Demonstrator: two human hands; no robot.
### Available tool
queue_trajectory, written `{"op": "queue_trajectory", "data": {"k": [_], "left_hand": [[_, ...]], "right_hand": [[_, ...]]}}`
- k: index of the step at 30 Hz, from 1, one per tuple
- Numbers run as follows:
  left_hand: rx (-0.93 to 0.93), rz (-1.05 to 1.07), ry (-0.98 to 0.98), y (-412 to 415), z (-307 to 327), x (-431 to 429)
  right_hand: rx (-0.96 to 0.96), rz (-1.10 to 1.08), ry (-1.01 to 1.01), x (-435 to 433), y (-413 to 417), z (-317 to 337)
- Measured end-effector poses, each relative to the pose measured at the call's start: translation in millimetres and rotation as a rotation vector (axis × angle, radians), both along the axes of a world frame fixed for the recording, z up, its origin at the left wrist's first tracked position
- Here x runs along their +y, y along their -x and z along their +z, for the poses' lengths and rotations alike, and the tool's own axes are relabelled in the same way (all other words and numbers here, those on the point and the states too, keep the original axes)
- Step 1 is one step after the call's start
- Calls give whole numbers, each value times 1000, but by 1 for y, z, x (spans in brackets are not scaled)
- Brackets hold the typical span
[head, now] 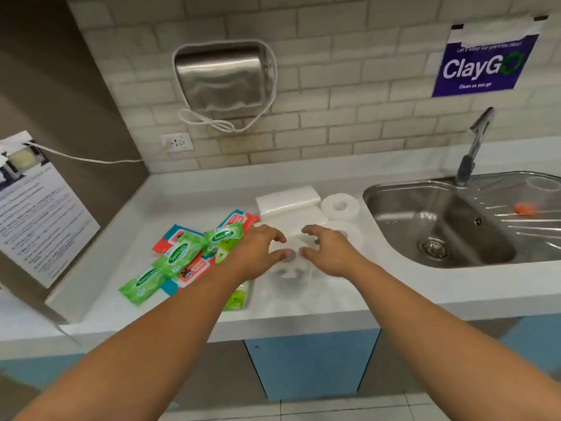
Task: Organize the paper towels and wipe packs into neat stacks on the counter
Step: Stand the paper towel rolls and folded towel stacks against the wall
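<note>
Several green and red-blue wipe packs (182, 253) lie in a loose heap on the white counter (303, 305), left of centre. White paper towel packs (288, 200) lie behind my hands, with a white roll (340, 206) beside them and another roll (353, 238) partly hidden by my right hand. My left hand (258, 250) and my right hand (331, 250) hover side by side over a white roll (290, 271) near the front edge. Their fingers are curled and apart, and I cannot see either one gripping it.
A steel sink (440, 226) with a tap (473, 144) takes up the counter's right side. A steel dispenser (224, 80) and a socket (176, 142) are on the tiled wall. A printed notice (39, 214) leans at the left. Blue cabinet doors (309, 363) are below.
</note>
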State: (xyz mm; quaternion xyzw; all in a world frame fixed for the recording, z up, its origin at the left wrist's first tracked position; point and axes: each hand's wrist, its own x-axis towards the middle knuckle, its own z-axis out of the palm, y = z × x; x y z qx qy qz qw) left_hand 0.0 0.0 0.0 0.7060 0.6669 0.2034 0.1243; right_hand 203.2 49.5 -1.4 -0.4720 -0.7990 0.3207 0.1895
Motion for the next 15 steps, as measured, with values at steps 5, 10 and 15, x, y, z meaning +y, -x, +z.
{"op": "queue_trajectory", "data": {"k": [5,10,15], "left_hand": [[-19,17,113,7,-37,1],[-92,44,68,3,-62,-5],[-48,40,23,4,-82,-9]], "right_hand": [[8,-34,129,-7,4,-33],[104,-54,207,-13,13,-51],[187,-86,256,-18,19,-61]]}}
